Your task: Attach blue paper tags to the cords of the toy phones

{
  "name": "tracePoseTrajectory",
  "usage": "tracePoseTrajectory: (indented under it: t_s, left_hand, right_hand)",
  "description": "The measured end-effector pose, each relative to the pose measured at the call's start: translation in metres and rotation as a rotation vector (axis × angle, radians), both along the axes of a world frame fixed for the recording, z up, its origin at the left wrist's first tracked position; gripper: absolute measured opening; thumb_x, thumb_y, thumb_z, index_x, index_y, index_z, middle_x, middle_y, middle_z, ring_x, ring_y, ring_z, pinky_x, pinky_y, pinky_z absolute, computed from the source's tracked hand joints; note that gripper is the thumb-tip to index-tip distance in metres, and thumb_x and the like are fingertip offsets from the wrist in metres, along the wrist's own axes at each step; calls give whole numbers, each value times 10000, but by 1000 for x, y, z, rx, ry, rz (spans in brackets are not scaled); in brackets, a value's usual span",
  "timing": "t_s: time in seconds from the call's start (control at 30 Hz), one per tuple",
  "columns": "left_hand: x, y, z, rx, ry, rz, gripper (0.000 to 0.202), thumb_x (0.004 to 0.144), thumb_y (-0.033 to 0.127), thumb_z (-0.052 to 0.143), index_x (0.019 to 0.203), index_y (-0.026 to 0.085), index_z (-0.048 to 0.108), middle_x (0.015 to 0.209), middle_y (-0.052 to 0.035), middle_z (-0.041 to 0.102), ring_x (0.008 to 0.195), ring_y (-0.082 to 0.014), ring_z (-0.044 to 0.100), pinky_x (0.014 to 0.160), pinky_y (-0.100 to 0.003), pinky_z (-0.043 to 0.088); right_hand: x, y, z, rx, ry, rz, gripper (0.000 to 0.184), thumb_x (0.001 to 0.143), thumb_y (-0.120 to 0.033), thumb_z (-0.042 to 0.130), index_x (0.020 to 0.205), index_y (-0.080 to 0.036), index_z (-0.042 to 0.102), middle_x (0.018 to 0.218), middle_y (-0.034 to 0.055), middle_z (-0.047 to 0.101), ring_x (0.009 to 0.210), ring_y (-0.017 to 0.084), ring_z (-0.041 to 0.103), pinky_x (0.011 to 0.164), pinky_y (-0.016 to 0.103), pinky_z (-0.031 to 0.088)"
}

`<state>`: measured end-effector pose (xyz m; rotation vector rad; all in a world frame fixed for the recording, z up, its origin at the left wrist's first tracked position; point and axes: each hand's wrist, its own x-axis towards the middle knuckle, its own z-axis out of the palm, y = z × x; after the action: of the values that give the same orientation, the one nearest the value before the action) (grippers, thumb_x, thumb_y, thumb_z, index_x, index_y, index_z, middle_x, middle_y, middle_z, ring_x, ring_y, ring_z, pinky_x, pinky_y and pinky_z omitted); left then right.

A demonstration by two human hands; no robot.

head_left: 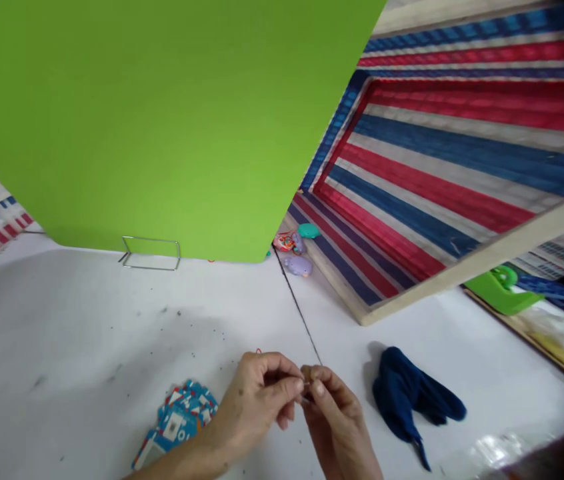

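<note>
Low in the middle of the view, my left hand (pixel 262 393) and my right hand (pixel 337 410) meet fingertip to fingertip. Both are closed in a pinch around a tiny brownish thing (pixel 307 373), mostly covered by fingers and too small to name. A bit of red cord or loop (pixel 259 351) shows just behind my left hand. Left of my left wrist, partly under the forearm, lies a fanned pile of blue printed cards (pixel 179 421). A crumpled dark blue cloth (pixel 407 393) rests to the right of my right hand.
A big green board (pixel 162 127) stands behind the white table (pixel 87 347), with a wire stand (pixel 152 268) at its foot. To the right leans a wood-edged box with striped lining (pixel 412 200). Beside it lie a purple toy (pixel 298 266) and a teal one (pixel 308 231). Farther right sits a green tape dispenser (pixel 502 297).
</note>
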<state>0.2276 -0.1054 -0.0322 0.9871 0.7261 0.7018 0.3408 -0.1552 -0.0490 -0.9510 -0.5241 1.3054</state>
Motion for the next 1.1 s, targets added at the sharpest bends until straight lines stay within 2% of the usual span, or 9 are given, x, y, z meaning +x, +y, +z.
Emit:
tracePoseTrajectory:
  t_s: [0.17,0.33,0.43,0.6,0.77,0.97,1.1]
  left_hand:
    - [-1,-3,3,-8,18,2,129,669,245,581,682,116,589,410,35,492,353,-68,435,387,-175,349]
    - [0,-4,9,-51,11,29,141,647,241,569,674,107,603,434,18,511,367,-74,441,393,-189,369]
    - [2,-5,11,-81,-28,39,142,625,239,585,653,100,598,420,17,505,359,-74,439,399,-197,384]
    - [3,-6,10,-94,-45,72,140,633,228,584,668,94,601,411,16,511,351,-74,439,398,-199,379]
    - [3,-5,13,-102,-35,70,132,617,219,580,653,93,597,401,20,502,346,-75,437,389,-197,380]
    - [2,-5,10,-62,-16,74,152,637,233,565,678,90,596,403,23,490,351,-75,434,396,-199,380]
    - [-2,-5,7,-21,38,61,170,648,240,568,711,85,602,467,13,506,424,-89,477,447,-211,413]
  right_hand:
    - [-2,-1,-4,33,69,-16,150,651,-280,714,587,-221,592,591,-48,507,584,114,510,676,304,452]
    - [1,-4,-13,-17,78,-28,136,650,-327,713,623,-239,612,615,-43,538,541,101,505,496,232,431]
    - [0,-5,-13,6,78,-1,114,666,-333,700,655,-246,627,640,-36,572,489,84,502,446,212,418]
    - [-4,-2,-8,48,95,19,112,682,-317,687,637,-226,638,606,-32,578,481,95,528,452,226,450]
    - [-3,-4,-14,36,88,8,74,680,-300,693,684,-237,654,630,-29,603,482,84,520,451,207,440]
    - [-5,-3,-13,47,-10,7,58,686,-291,691,687,-242,660,610,-32,610,478,90,531,463,216,444]
    - [-7,-2,-9,70,-71,-19,83,691,-291,688,664,-216,664,558,-24,598,503,98,536,496,215,456]
